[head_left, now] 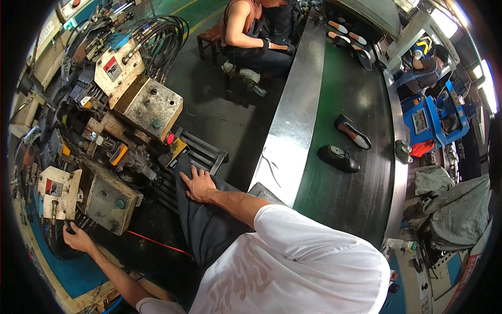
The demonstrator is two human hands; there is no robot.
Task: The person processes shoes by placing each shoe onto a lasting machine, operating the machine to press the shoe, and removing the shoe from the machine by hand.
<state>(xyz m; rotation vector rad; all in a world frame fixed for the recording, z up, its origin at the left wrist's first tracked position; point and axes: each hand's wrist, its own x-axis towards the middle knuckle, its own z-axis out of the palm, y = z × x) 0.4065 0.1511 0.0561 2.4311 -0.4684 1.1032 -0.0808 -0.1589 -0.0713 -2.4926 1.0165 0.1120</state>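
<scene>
My right hand [198,185] lies flat on the knee of my dark trousers [209,225], fingers spread, holding nothing. At the lower left, my left hand [78,238] is closed at a dark part beside the near machine's control box [107,204]; what its fingers grip is too dark to make out. Just above that hand stands a worn cream plate [56,191] with a red and white warning label. Farther back on the same machinery is a second metal control box [152,109] with a green button and a red knob [170,138].
On my right runs a green conveyor belt [361,193] with a metal edge, carrying black shoes [339,158] and several more shoes farther up. A seated co-worker [246,31] holds a shoe part beside it. Another person [426,70] is beyond the belt, near a blue machine [423,120].
</scene>
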